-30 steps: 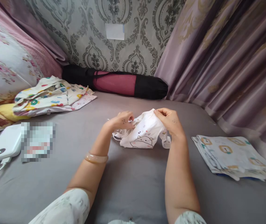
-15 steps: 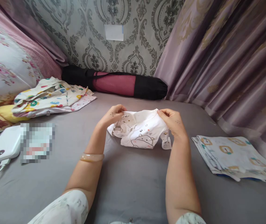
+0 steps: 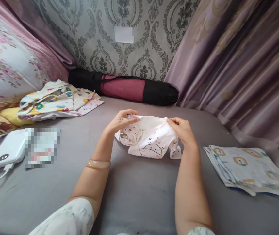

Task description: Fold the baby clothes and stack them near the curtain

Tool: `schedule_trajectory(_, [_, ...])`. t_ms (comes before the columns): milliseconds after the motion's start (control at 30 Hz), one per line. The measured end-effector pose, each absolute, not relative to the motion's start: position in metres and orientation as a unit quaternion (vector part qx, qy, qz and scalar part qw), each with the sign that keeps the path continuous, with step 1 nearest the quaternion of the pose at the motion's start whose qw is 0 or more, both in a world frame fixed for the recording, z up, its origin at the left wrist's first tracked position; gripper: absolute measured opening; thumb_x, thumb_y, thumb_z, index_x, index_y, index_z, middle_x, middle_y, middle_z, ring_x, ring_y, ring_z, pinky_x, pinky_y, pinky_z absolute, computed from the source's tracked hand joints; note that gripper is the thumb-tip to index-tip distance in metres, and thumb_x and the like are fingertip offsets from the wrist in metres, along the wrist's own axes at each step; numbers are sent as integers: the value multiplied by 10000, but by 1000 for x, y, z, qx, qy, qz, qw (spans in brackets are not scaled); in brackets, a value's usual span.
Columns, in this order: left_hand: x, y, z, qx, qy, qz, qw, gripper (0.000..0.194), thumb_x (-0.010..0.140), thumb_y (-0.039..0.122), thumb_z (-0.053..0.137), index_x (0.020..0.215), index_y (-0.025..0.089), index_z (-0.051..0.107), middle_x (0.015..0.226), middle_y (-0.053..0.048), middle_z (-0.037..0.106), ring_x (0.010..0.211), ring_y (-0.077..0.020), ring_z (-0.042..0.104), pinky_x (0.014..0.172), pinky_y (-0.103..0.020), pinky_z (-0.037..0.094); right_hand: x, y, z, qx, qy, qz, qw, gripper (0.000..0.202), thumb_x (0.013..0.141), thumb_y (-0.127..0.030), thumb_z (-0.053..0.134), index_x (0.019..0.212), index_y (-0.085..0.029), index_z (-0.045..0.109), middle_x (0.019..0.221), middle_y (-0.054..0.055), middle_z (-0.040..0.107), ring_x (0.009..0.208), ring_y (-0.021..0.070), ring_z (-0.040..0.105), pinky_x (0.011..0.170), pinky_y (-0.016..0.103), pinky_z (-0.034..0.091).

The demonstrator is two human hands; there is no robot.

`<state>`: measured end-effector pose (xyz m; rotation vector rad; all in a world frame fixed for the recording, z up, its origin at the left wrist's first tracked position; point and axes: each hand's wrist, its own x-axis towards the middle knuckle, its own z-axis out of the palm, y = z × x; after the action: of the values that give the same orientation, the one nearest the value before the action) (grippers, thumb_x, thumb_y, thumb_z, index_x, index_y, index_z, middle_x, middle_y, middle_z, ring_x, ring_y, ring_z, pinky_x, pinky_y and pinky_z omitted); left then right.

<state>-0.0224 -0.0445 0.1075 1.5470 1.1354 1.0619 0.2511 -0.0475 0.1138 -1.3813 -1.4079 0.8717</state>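
White garment (image 3: 154, 138) with a cartoon animal print is seen in the head view, held near the middle of the grey sheet (image 3: 139, 192). Its upper edge is stretched between the two hands. One upper corner, beside a bunched patterned part, is pinched between the thumb and fingers of the left hand (image 3: 123, 121); the neckline's other end is clamped by the thumb and fingers of the right hand (image 3: 181, 128). A pale bangle (image 3: 98, 164) is worn on the left forearm. Folded cloths (image 3: 247, 166) are stacked to the right, apart from the garment. To the left, a white power bank (image 3: 9, 150) is laid with a cable plugged in, and behind it patterned clothes (image 3: 58, 102) are heaped. A long black-and-red bag (image 3: 123, 88) is placed along the wall (image 3: 88, 32).
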Motion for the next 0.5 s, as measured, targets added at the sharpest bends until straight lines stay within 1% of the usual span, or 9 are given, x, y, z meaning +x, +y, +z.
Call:
schedule_trajectory(200, [-22, -45, 107, 612, 460, 456, 455, 375, 719, 460, 740, 978, 193, 698, 782, -27, 651, 645, -128, 587, 569, -240, 487, 250, -48, 114, -568, -575, 361, 465, 426, 649, -561, 733, 783, -158, 709, 716, 34, 694, 621, 164, 584, 574, 268, 431])
schedule_trajectory(500, [-21, -47, 110, 593, 478, 467, 450, 335, 707, 458, 744, 888, 179, 711, 742, -30, 644, 651, -129, 566, 547, -236, 447, 250, -46, 112, -558, -585, 360, 466, 405, 658, -547, 735, 788, -164, 715, 736, 36, 703, 646, 169, 601, 601, 275, 447])
